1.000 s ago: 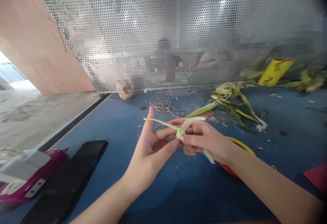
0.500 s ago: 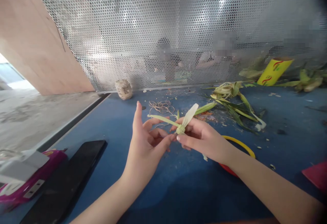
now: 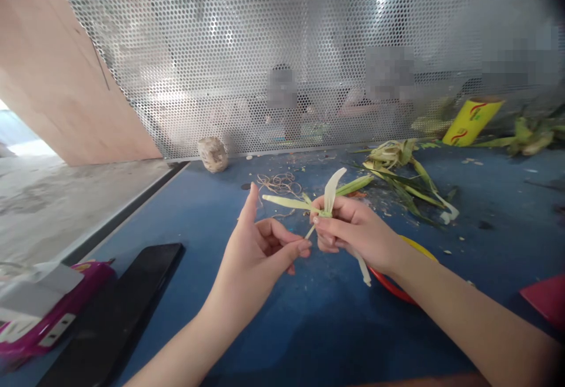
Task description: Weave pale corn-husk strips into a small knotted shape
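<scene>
Near the middle of the view, my right hand [image 3: 353,226] pinches a small knotted piece made of pale green corn husk strips [image 3: 325,213]. Strips stick out of its centre to the left, upward and down past my palm. My left hand [image 3: 271,246] pinches the end of one thin strip between thumb and finger, and that strip runs taut to the knot. The left thumb points up in part of the hand's outline. Behind the hands lies a tangle of thin brown string [image 3: 279,184], and a green husk stalk [image 3: 354,185] rests just past my right fingers.
A black phone [image 3: 117,310] and a magenta power strip [image 3: 42,328] lie at left. Corn husks [image 3: 392,160], a yellow tube [image 3: 472,122] and a pale lump [image 3: 212,154] stand along a perforated metal screen [image 3: 247,34]. A red-and-yellow ring [image 3: 392,286] sits under my right forearm. People show behind the screen.
The hands have drawn a little apart; a thin strip now stretches between them. My right hand has shifted slightly right and up with the knotted husk, which has turned a bit.
</scene>
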